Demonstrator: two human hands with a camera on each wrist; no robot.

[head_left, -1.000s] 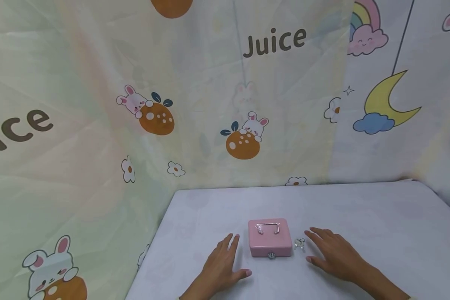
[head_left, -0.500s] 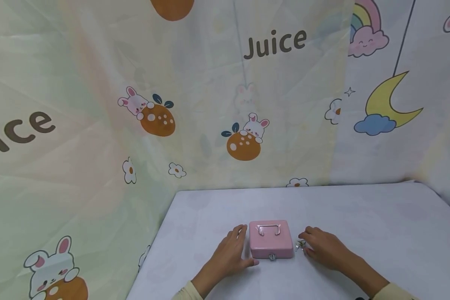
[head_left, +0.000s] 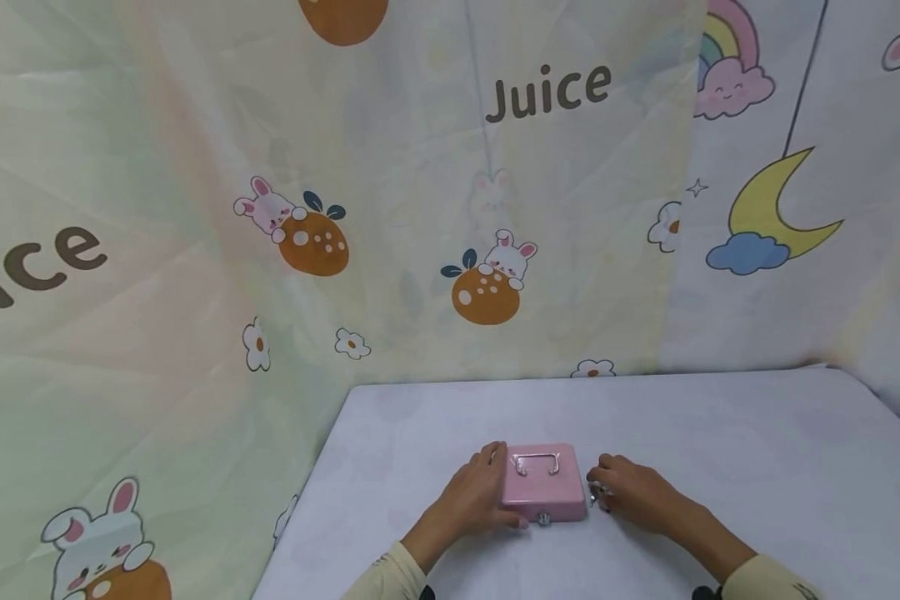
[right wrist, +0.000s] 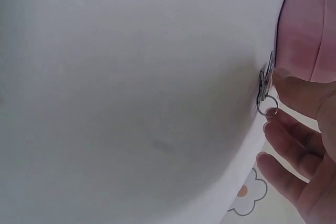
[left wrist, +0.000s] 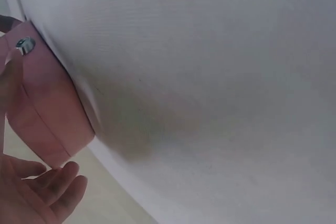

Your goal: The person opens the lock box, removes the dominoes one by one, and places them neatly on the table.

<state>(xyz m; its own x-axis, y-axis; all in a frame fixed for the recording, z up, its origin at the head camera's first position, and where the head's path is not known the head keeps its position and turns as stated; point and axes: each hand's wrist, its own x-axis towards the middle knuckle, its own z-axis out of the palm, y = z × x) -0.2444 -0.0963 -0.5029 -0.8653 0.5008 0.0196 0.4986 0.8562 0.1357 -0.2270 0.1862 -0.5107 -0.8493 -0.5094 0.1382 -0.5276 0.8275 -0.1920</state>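
- The box [head_left: 543, 498] is pink, and it rests flat on the white table [head_left: 735, 458] between the two hands, with its lid closed.
- On the lid lies a thin metal handle [head_left: 537, 456], and at the front of the box there is a silver lock [head_left: 544, 518].
- The left hand [head_left: 468, 500] holds the box at its left side: the thumb is at the front, near to the lock, and the fingers reach to the rear corner.
- The right hand [head_left: 637, 496] is beside the right side of the box, with thumb and forefinger bent round the keys [right wrist: 263, 83]; how firm this grip is, I cannot tell.
- The keys are joined by a ring [right wrist: 277, 106], which has the forefinger at its edge. They are just beside the box; whether they touch it, I cannot tell.
- Both arms wear pale yellow sleeves [head_left: 767, 578].
- Behind the table hangs a pale cloth [head_left: 570, 208], printed with rabbits, orange fruits, flowers, a yellow moon [head_left: 761, 200] and the word "Juice".
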